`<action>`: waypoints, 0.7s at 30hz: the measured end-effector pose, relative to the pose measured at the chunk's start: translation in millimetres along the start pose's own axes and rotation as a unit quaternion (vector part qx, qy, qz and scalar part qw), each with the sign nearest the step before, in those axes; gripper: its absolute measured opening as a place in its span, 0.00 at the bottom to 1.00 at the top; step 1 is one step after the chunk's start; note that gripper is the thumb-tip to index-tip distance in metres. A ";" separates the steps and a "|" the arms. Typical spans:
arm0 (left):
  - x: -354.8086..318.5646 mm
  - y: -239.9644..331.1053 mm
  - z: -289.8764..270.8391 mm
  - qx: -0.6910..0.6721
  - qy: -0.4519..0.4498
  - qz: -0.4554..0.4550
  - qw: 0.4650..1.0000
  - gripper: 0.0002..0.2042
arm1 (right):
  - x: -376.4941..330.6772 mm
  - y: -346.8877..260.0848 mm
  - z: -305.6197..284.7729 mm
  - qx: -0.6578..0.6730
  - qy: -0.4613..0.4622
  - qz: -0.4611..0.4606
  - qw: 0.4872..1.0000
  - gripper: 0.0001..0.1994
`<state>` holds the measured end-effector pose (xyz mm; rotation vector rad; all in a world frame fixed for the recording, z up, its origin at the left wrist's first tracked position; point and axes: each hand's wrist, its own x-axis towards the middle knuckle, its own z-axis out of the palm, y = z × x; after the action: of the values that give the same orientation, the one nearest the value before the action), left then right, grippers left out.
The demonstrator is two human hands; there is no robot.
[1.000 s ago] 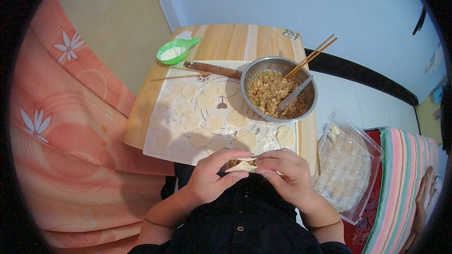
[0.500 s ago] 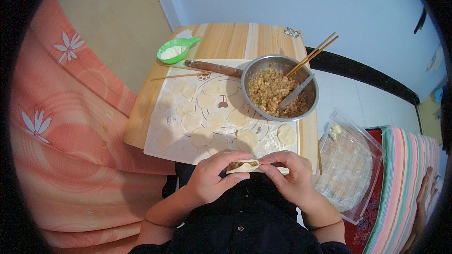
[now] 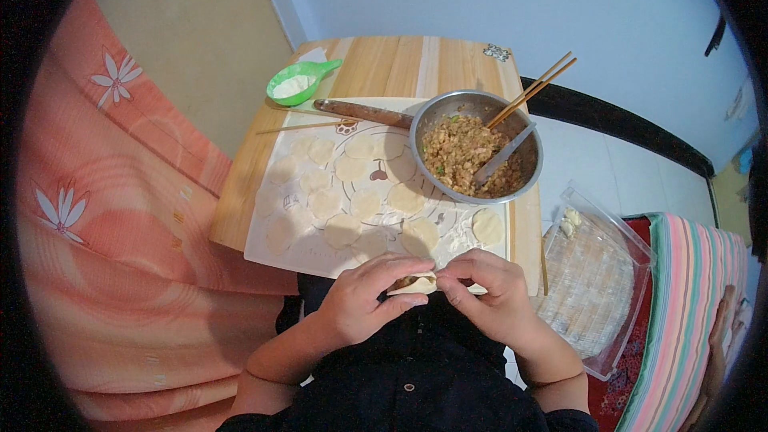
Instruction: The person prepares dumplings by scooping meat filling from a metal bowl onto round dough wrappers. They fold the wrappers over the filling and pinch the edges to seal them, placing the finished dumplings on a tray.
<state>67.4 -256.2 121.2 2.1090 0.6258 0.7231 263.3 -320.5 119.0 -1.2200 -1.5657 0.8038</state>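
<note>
A filled dumpling (image 3: 416,284) is held between both hands over the table's near edge, its dough folded around brown filling that still shows at the opening. My left hand (image 3: 362,296) cradles its left side, thumb below and fingers above. At its right end, my right hand (image 3: 486,292) pinches the edge between thumb and forefinger. Several flat round dough wrappers (image 3: 342,231) lie on the white mat (image 3: 268,252) beyond my hands. One wrapper (image 3: 487,226) lies apart at the mat's right. A steel bowl (image 3: 416,144) of minced filling (image 3: 464,152) stands at the back right.
Chopsticks (image 3: 532,92) and a spatula-like utensil (image 3: 504,156) lean in the bowl. Left of it lie a rolling pin (image 3: 364,115) and a single chopstick (image 3: 300,127). A green scoop (image 3: 326,68) holds white flour. Right of the wooden table (image 3: 384,64) is a clear plastic tray (image 3: 640,256).
My right thumb and forefinger have closed in on the dumpling's right end, and its opening looks narrower. My left hand keeps nearly the same place.
</note>
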 end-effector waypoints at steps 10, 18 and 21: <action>0.9 4.7 -1.2 -0.053 0.003 -0.104 0.993 0.19 | -4.9 12.0 2.5 -0.020 0.025 -0.023 0.999 0.09; 1.4 0.0 0.7 -0.039 -0.001 -0.083 0.996 0.20 | -5.8 9.0 2.5 -0.018 0.029 0.001 0.999 0.09; -0.9 -1.3 2.2 -0.060 0.000 -0.094 0.994 0.21 | -2.3 2.7 4.6 0.007 0.050 -0.016 0.999 0.09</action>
<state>68.0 -257.2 118.8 1.9104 0.7515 0.6384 260.0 -321.7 114.4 -1.2032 -1.4928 0.7216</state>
